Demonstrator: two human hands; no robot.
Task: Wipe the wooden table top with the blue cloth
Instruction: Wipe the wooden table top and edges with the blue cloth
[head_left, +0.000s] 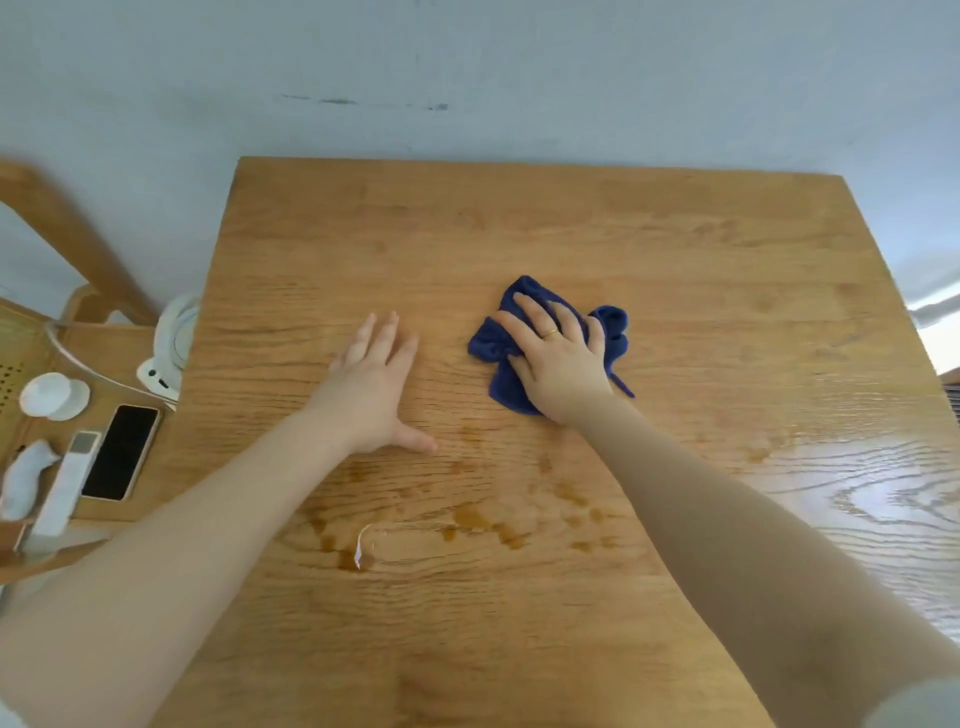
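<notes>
The crumpled dark blue cloth lies a little right of the middle of the light wooden surface, and the right hand presses down flat on top of it, fingers straight and spread, a thin gold ring on one finger. Folds of the cloth stick out beyond the fingertips, to the left of the hand and at its right side, where a narrow tail trails toward the near edge. The left hand lies palm down on the bare wood just left of the cloth, apart from it, its fingers straight and close together and the thumb pointing out to the right. Nearer the camera, between the two forearms, brownish wet spots and a small puddle mark the wood (the puddle has a glinting pale edge). Left of the surface stands a wooden chair whose seat carries a black-screened smartphone, a slim white remote-like bar, a round white lid-like object and a small crumpled white item. A white rounded device sits against the left edge of the surface. A pale grey-blue wall rises behind the far edge.
</notes>
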